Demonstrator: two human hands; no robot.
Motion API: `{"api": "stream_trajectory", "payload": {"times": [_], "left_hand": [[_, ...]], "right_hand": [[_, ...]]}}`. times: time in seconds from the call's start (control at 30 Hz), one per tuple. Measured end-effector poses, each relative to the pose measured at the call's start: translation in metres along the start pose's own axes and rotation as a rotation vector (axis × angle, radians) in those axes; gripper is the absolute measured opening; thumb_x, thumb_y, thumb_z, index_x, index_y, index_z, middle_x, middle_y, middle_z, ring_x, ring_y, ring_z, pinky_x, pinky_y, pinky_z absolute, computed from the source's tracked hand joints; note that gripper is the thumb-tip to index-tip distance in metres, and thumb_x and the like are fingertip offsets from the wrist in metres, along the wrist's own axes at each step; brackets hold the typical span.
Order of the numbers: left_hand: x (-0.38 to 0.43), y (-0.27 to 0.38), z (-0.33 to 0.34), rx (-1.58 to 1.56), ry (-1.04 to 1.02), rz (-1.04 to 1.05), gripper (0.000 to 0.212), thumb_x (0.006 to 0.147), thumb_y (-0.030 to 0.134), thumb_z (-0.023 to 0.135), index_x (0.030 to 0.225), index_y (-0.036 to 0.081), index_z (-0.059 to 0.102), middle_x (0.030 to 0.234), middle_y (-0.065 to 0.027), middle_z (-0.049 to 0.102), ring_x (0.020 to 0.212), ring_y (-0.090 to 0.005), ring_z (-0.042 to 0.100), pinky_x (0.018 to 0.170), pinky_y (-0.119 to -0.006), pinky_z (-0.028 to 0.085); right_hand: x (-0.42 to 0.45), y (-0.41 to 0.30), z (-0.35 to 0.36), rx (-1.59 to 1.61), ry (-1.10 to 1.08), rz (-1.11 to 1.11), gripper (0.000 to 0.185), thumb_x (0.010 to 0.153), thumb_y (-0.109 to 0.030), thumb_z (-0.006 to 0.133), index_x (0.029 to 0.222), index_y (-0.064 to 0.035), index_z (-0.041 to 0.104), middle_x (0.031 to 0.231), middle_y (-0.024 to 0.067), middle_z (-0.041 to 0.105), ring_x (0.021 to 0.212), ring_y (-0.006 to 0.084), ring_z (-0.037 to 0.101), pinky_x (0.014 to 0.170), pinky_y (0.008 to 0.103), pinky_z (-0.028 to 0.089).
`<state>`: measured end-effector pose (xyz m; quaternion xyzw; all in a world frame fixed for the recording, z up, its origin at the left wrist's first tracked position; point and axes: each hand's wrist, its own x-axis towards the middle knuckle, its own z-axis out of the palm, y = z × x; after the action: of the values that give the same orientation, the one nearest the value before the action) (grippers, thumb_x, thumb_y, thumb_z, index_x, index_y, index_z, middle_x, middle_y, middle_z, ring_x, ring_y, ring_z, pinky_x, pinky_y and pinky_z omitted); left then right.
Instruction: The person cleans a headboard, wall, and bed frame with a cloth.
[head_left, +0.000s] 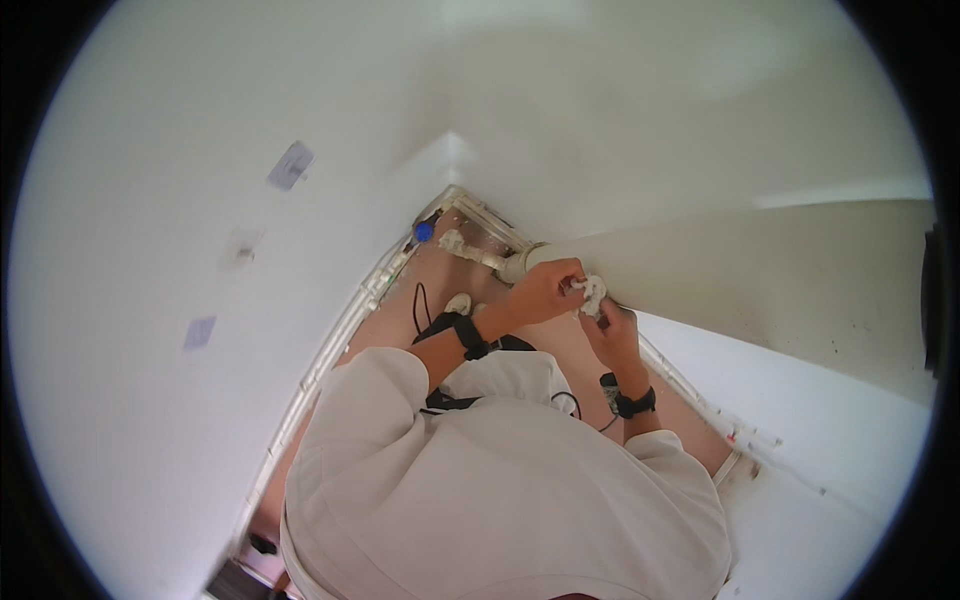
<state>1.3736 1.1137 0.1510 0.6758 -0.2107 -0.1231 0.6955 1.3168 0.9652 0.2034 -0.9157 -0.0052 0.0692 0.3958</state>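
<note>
My left hand and my right hand are close together in front of me, both with fingers on a lumpy white wad of material. The left fingers pinch its upper left side, while the right fingers hold it from below. Just beyond my hands lies the end of a large pale cylindrical pipe or duct. A narrower off-white pipe leads from its fitting towards a clump of similar white material in the corner. What the wad is made of cannot be told.
White walls meet at the corner ahead. Thin pipes run along the left wall's foot, near a round blue valve or cap. A black cable loops near my shoes. Adhesive patches are on the left wall.
</note>
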Motion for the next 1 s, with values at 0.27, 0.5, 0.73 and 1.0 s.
{"api": "stream_trajectory", "payload": {"times": [0.27,0.5,0.73,1.0], "left_hand": [[-0.047,0.013,-0.034,0.230,0.334,-0.137,0.018,0.072,0.012,0.063,0.084,0.002,0.053,0.073,-0.0088,0.055,0.063,-0.0173,0.055,0.057,-0.026,0.045],[-0.098,0.046,-0.063,0.448,0.702,0.021,0.020,0.073,0.009,0.063,0.087,0.003,0.051,0.082,-0.0095,0.053,0.067,-0.0231,0.057,0.056,-0.030,0.049],[-0.144,0.055,-0.116,0.590,1.045,0.046,0.025,0.068,-0.004,0.061,0.090,0.001,0.053,0.091,-0.0115,0.054,0.076,-0.0236,0.058,0.061,-0.026,0.051],[-0.196,0.096,-0.167,0.769,1.219,0.119,0.037,0.067,-0.007,0.058,0.103,-0.001,0.052,0.106,-0.0152,0.050,0.089,-0.0275,0.055,0.072,-0.030,0.049]], "right_hand": [[0.033,-0.013,0.045,0.126,-0.201,-0.155,0.018,0.073,-0.010,0.058,0.088,-0.0012,0.052,0.060,0.0110,0.053,0.047,0.0193,0.049,0.048,0.0291,0.041],[0.053,-0.056,0.079,0.178,-0.347,-0.493,0.019,0.072,-0.008,0.058,0.089,-0.0018,0.053,0.062,0.0112,0.051,0.048,0.0204,0.049,0.048,0.0293,0.040],[0.053,-0.130,0.127,0.239,-0.539,-0.593,0.056,0.074,-0.009,0.059,0.125,-0.0028,0.036,0.093,0.0096,0.050,0.062,0.0160,0.052,0.055,0.0268,0.042],[0.044,-0.210,0.186,0.414,-0.410,-0.948,0.056,0.075,-0.003,0.054,0.127,-0.0013,0.034,0.101,0.0152,0.045,0.082,0.0225,0.050,0.071,0.0280,0.042]]}}
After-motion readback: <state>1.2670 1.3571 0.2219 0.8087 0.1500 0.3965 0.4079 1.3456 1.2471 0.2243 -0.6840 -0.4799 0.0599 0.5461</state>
